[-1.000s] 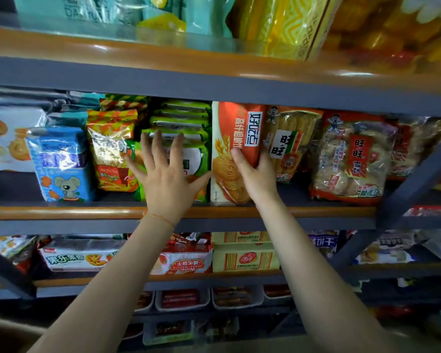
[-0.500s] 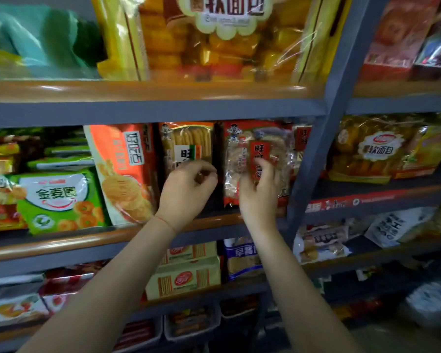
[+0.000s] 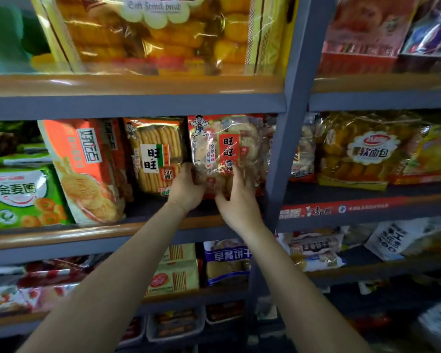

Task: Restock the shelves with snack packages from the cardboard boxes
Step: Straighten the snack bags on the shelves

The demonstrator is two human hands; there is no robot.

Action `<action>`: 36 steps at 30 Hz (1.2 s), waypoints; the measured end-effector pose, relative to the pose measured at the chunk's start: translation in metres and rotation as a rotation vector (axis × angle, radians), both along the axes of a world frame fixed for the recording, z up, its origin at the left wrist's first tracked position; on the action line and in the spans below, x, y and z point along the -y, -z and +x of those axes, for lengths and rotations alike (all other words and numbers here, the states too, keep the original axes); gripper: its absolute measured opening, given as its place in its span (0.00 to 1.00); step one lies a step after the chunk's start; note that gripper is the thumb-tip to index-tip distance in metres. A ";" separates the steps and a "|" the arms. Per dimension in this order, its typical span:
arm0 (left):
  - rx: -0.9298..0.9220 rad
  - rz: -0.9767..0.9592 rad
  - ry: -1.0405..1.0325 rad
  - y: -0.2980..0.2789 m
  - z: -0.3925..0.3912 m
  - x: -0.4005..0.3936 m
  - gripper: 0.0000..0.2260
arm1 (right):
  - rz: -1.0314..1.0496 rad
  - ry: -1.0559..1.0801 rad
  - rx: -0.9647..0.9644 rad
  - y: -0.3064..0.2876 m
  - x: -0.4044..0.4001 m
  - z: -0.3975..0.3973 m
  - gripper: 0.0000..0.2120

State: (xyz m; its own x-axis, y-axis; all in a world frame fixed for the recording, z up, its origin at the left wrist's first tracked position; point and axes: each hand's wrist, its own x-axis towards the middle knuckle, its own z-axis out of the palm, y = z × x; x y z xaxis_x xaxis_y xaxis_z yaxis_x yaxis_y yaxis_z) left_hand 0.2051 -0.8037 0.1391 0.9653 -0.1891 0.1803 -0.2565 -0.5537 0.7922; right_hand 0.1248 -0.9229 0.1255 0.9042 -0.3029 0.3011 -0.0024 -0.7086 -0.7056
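Note:
A clear-and-red rice cracker bag (image 3: 227, 146) stands upright on the middle shelf (image 3: 107, 231), just left of the grey upright post (image 3: 288, 138). My left hand (image 3: 186, 187) grips its lower left edge. On the bag's lower front my right hand (image 3: 236, 197) holds it, fingers spread over the plastic. To its left stand a yellow cracker bag (image 3: 157, 154) and an orange biscuit bag (image 3: 87, 169). No cardboard box is in view.
A green ring-snack bag (image 3: 21, 194) sits at the far left. Large bread bags (image 3: 158, 31) fill the top shelf, and another bread bag (image 3: 367, 149) sits right of the post. Lower shelves hold yellow boxes (image 3: 175, 276) and a blue-white biscuit bag (image 3: 225, 261).
My view has swung right and closer. Both hands moved from the green and orange packs to the red rice cracker bag and took hold of its lower part.

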 end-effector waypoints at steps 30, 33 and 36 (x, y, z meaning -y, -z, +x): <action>0.463 0.601 -0.271 0.014 0.033 -0.043 0.56 | -0.107 0.229 0.039 -0.014 0.021 0.089 0.74; 0.469 0.677 -0.299 0.011 0.034 -0.041 0.57 | -0.248 0.362 -0.001 -0.015 0.009 0.087 0.69; 0.471 0.732 -0.291 0.006 0.032 -0.039 0.54 | -0.474 0.371 0.144 -0.003 -0.016 0.078 0.56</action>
State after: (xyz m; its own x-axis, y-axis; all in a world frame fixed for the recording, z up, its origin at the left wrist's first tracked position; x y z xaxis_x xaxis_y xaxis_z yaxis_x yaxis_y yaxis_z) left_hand 0.2370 -0.7647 0.1329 0.8500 -0.1720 0.4980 -0.2358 -0.9694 0.0677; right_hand 0.2027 -0.9065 0.1288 0.7048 -0.3927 0.5908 -0.2369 -0.9153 -0.3258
